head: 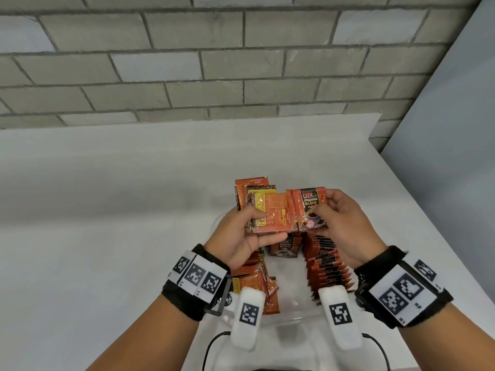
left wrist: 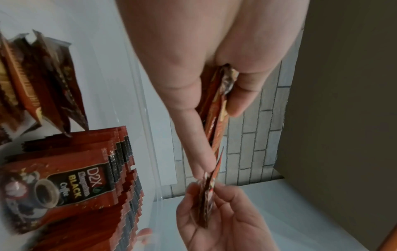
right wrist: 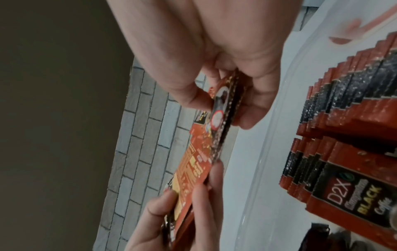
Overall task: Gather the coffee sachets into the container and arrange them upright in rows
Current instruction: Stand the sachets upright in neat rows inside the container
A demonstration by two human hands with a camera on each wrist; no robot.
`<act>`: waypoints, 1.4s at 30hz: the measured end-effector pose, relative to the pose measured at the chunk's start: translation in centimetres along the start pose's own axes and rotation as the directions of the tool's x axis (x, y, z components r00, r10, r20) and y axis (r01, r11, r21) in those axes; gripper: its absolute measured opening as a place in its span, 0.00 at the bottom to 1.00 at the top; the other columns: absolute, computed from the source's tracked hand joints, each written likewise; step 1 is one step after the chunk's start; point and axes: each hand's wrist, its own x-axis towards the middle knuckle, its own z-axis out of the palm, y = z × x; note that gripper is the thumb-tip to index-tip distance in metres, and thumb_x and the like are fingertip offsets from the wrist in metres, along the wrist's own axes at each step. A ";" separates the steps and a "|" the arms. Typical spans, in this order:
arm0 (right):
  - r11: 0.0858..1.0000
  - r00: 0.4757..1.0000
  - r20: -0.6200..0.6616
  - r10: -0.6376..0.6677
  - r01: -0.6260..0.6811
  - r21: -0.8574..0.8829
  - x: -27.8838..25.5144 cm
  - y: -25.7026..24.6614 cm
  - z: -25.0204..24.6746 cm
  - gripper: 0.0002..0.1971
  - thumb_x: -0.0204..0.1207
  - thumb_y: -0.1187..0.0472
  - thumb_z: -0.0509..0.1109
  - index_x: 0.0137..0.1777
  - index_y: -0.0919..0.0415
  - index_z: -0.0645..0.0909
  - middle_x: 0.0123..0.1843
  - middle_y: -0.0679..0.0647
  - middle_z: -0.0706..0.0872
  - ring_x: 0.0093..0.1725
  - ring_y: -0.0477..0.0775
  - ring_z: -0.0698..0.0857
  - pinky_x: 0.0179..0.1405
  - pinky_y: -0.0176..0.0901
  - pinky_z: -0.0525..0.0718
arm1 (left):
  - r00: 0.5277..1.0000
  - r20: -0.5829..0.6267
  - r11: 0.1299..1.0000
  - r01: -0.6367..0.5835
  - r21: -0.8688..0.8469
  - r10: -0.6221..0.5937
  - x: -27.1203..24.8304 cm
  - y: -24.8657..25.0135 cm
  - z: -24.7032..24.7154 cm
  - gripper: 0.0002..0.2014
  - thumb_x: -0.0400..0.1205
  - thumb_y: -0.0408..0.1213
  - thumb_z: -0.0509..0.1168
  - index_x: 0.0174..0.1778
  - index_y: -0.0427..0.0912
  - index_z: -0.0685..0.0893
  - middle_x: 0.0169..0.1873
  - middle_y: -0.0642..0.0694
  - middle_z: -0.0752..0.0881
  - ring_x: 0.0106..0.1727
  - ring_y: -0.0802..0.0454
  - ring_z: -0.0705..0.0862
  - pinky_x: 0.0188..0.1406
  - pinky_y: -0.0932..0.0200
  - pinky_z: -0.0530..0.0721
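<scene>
- the left hand [head: 235,234] holds a small bunch of coffee sachets [head: 270,214] up in the air, thumb on top and fingers under them.
- these sachets show their backs (orange with a yellow box and tiny writing).
- the right hand [head: 338,226] pinches another few sachets [head: 310,207] by the lower edge, with the front facing up (it says "d2x" and "black coffee", with a picture of a cup).
- the two bunches touch in the middle, side by side, right above the container.
- in the left wrist view the sachets sit edge-on between the thumb and the fingers [left wrist: 193,129] of the left hand.
- in the right wrist view the fingertips [right wrist: 251,117] of the right hand squeeze the dark edge of their sachets.
- the clear plastic container [head: 289,321] sits on the white counter [head: 107,210], under both hands.
- on the right side of the container a long row of sachets [head: 325,266] stands upright, packed close.
- on the left side there are more sachets [head: 254,282], leaning and a bit messy.
- a few more sachets [head: 250,184] stand at the far end, behind the hands.
- a grey brick wall [head: 214,62] is behind the counter.
</scene>
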 end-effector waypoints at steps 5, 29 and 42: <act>0.984 0.995 0.053 -0.084 0.091 -0.151 0.0 -0.8 -0.5 0.12 0.80 0.71 0.61 0.54 0.55 0.80 0.50 0.51 0.88 0.45 0.43 0.85 0.46 0.38 0.81 | 0.999 0.042 0.950 -0.018 0.311 0.005 0.0 0.1 0.1 0.09 0.80 0.28 0.65 0.55 0.39 0.83 0.47 0.34 0.90 0.37 0.42 0.91 0.29 0.60 0.89; 0.992 0.981 0.194 0.002 0.023 -0.123 -1.0 -0.8 -0.7 0.12 0.81 0.72 0.60 0.57 0.60 0.80 0.52 0.58 0.89 0.51 0.57 0.87 0.58 0.56 0.83 | 0.995 0.042 0.913 -0.095 0.396 0.085 0.1 -0.2 0.0 0.18 0.72 0.43 0.69 0.57 0.39 0.84 0.49 0.37 0.90 0.39 0.50 0.90 0.27 0.66 0.86; 0.983 0.984 0.170 0.055 -0.084 0.165 -2.0 -0.5 0.0 0.13 0.81 0.71 0.59 0.57 0.57 0.81 0.50 0.54 0.89 0.47 0.50 0.88 0.45 0.45 0.87 | 0.999 0.027 0.941 -0.039 0.338 0.031 -0.1 0.0 0.5 0.08 0.83 0.34 0.63 0.56 0.46 0.82 0.52 0.46 0.90 0.53 0.50 0.89 0.43 0.57 0.89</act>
